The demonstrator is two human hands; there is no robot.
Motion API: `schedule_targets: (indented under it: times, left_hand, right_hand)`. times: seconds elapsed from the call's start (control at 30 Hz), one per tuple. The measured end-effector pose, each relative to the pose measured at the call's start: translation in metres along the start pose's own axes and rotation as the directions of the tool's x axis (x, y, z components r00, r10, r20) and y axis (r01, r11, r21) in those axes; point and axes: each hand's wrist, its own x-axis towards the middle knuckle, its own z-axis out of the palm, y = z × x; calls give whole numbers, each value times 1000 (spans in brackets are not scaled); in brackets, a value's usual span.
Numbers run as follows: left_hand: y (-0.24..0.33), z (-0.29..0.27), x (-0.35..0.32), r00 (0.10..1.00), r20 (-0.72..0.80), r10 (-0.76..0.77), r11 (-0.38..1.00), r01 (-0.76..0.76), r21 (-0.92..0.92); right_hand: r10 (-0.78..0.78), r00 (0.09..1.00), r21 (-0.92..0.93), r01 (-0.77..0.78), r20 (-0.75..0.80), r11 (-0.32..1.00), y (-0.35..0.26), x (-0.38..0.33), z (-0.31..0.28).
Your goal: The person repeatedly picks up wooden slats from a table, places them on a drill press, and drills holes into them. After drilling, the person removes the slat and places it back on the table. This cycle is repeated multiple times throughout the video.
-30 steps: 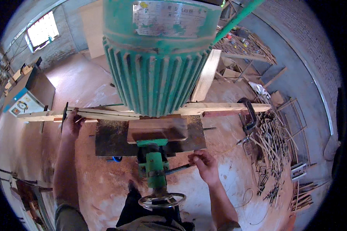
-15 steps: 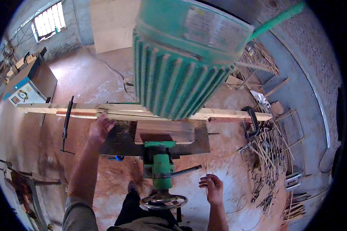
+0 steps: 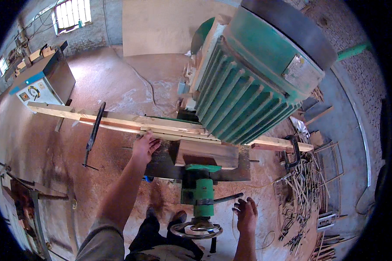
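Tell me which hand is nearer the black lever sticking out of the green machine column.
Right. The right hand hovers open just below the lever's tip, not clearly touching it. The left hand is farther up and left, resting on the long wooden boards.

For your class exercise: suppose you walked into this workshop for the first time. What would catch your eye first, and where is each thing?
The big green ribbed motor fills the upper right, looming over the long wooden boards laid across the machine. The left hand rests on those boards near the middle, while the right hand hangs open by the black lever, low and right of centre. Wood offcuts litter the sawdust floor at the right.
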Motion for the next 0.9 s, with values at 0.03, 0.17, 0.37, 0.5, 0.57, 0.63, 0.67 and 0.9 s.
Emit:
schedule_targets:
  times: [0.03,0.17,0.37,0.5,0.57,0.63,0.67,0.9]
  left_hand:
    - [1,-1,0,1000,8,-2,1000,2,2]
    - [0,-2,0,1000,-2,31,999,-31,16]
    - [-3,-3,4,999,-38,28,999,-27,31]
    - [-7,-7,7,998,-26,53,998,-52,30]
    - [-9,-9,10,990,35,137,990,-138,18]
    - [-11,-11,11,984,37,172,978,-176,110]
    - [-10,-11,12,971,113,211,951,-230,205]
    - [-7,-3,2,991,-44,123,985,-117,124]
  right_hand:
    - [-3,1000,71,4,-7,997,4,6,5]
    - [246,969,375,-230,6,898,13,30,31]
    - [-77,973,543,-55,217,838,-59,-3,107]
    - [-32,662,-530,627,749,571,-34,-53,230]
    - [190,545,-570,813,817,116,2,-65,277]
    - [248,598,-628,776,762,60,25,-64,281]
    - [212,601,-623,781,771,49,30,-59,274]
    - [-516,261,-524,709,816,-472,-223,9,147]
